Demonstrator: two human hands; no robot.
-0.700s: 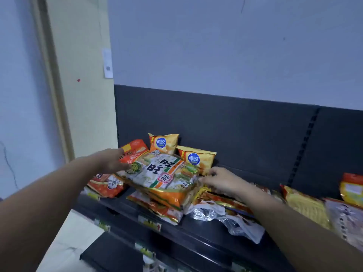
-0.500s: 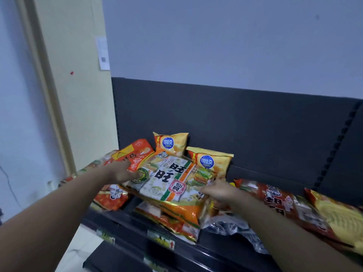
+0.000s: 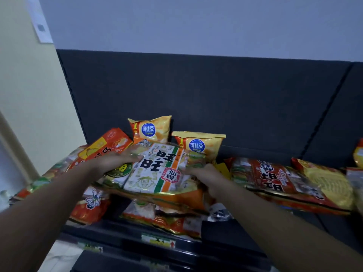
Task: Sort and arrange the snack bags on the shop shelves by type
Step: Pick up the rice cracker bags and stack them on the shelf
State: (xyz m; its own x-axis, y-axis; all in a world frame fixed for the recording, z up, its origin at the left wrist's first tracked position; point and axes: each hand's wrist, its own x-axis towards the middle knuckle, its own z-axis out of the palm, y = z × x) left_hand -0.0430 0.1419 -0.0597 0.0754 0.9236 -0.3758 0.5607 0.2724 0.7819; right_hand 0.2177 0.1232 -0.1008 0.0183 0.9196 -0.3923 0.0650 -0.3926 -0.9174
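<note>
The snack bags are still lying mostly jumbled along the shelf [image 3: 121, 235], only two yellow crisp bags [image 3: 150, 128] standing paired at its back, while the left hand [image 3: 115, 160] and right hand [image 3: 202, 176] are curling fingers around a green-striped rice-cracker bag [image 3: 157, 169] atop the left-end pile.

Setting: small shop aisle. In front of me, dark metal shelves [image 3: 225, 230] with a slotted back panel [image 3: 196, 99], price labels [image 3: 158, 240] along the front rail, and packaged snack bags [image 3: 275, 179] heaped on top. Plain painted wall [image 3: 196, 24] behind.
</note>
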